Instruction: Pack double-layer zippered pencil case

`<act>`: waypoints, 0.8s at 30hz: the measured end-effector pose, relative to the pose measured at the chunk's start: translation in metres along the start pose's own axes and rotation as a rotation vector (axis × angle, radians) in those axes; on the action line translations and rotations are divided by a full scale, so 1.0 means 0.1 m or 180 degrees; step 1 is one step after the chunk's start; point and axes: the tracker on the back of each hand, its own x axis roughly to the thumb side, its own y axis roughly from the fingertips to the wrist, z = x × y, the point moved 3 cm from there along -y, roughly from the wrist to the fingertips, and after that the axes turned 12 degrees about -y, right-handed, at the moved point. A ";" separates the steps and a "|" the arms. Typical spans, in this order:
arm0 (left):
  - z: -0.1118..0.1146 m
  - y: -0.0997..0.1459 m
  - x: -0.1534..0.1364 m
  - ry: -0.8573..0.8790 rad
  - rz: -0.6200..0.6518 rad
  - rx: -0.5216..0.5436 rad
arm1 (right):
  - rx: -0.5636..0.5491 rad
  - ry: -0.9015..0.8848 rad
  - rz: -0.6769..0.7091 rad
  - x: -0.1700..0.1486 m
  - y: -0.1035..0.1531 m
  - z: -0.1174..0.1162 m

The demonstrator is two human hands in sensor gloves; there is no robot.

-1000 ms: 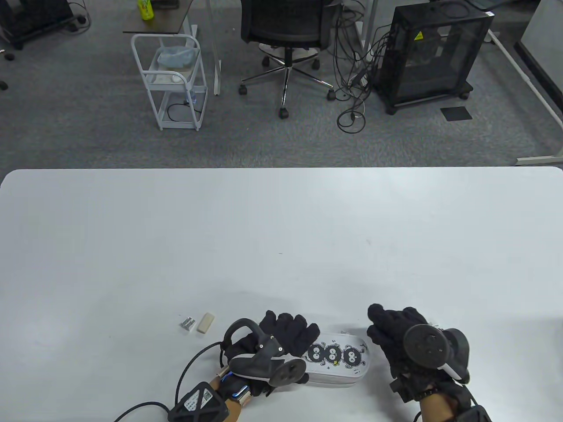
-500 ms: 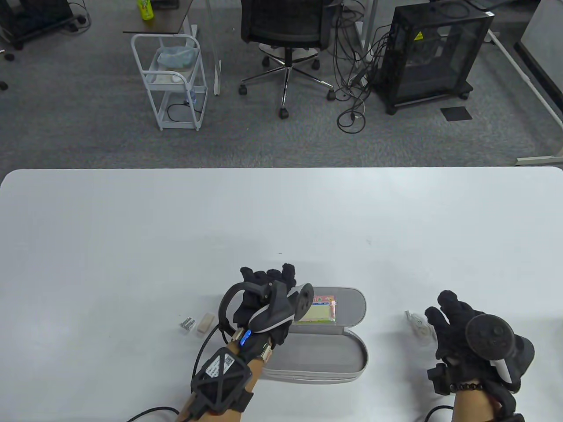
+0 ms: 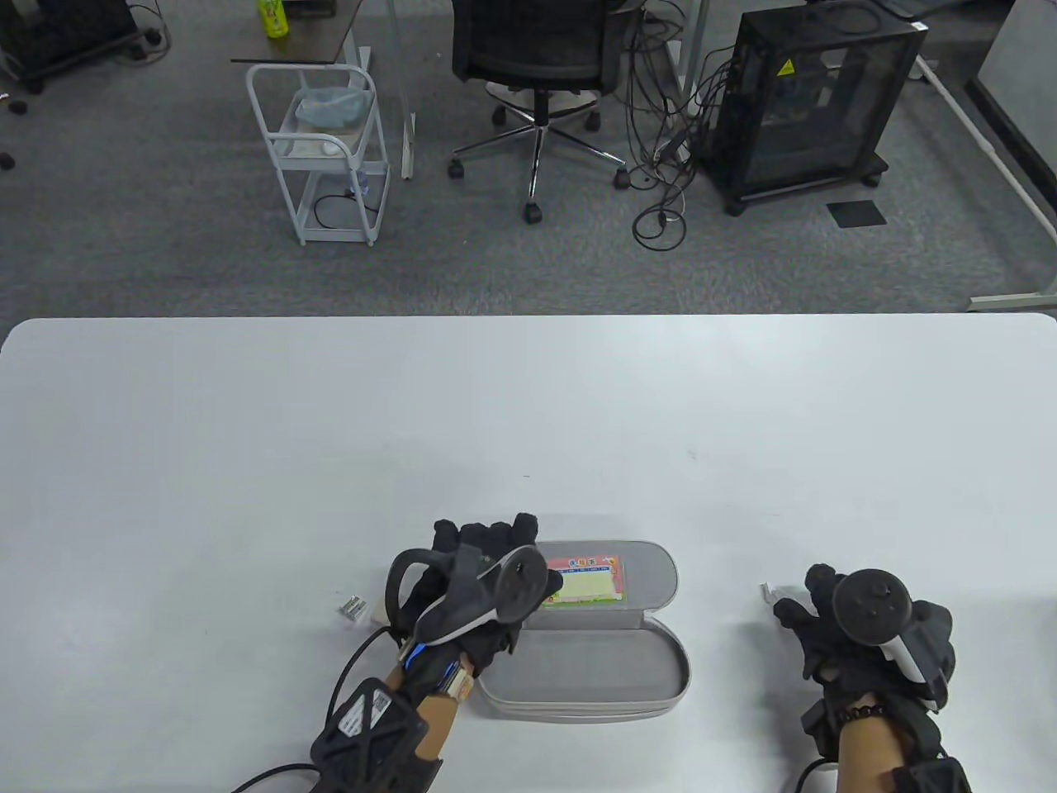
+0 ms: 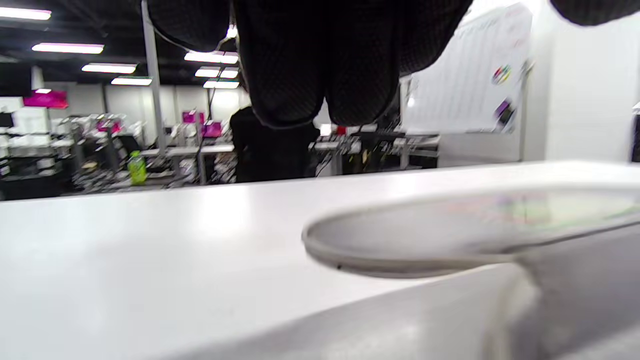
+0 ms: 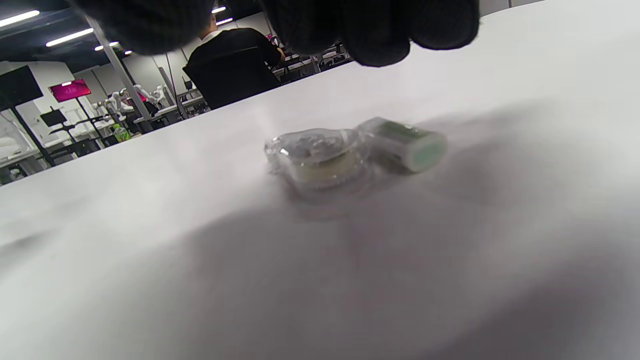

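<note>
Pencil case (image 3: 590, 652) lies open, low centre of the table view, on the white table (image 3: 528, 413). 2 grey halves are hinged along the middle: the near tray (image 3: 594, 665) looks bare, the far flap (image 3: 644, 578) holds a coloured card (image 3: 585, 580) in its lining. Shell reads as semi-stiff moulded fabric, light, matte, not slippery; judged to slide on the smooth top if nudged. Best hold is probably the rim or the rounded end, pinned flat while loading.

Left hand (image 3: 475, 578) sits over the case's left end, fingers (image 3: 487, 533) reaching to the flap's far-left edge; whether they press it or only hover, cannot tell. Left wrist view shows fingers hanging straight above the blurred flap rim, gripping nothing visible.

Correction tape dispenser (image 5: 350, 152), clear plastic with a green-tipped end, lies lower right in the table view, well apart from the case. Small, hard, smooth, light; likely slippery, so pinch across the flat sides. Right hand (image 3: 859, 636) is just beside it, fingers (image 5: 370, 30) loosely bent over it, not yet touching.

Left of the case: 2 small metal clips (image 3: 353, 609); an eraser edge (image 3: 378, 613) peeks beside the left tracker.
</note>
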 end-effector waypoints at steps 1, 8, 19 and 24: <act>0.01 0.11 -0.01 0.0001 0.0046 0.0052 | 0.0051 -0.0006 0.0002 0.02 0.00 -0.04; 0.20 0.42 -0.16 -0.0142 0.0073 0.0172 | 0.0018 0.0699 -0.0011 0.17 0.00 -0.30; 0.20 0.43 -0.36 -0.0071 -0.0140 0.0156 | 0.0172 0.1019 -0.0627 -0.12 -0.14 -0.36; 0.24 0.42 -0.37 -0.0045 -0.0147 0.0113 | 0.0080 0.1010 -0.0278 -0.05 -0.16 -0.34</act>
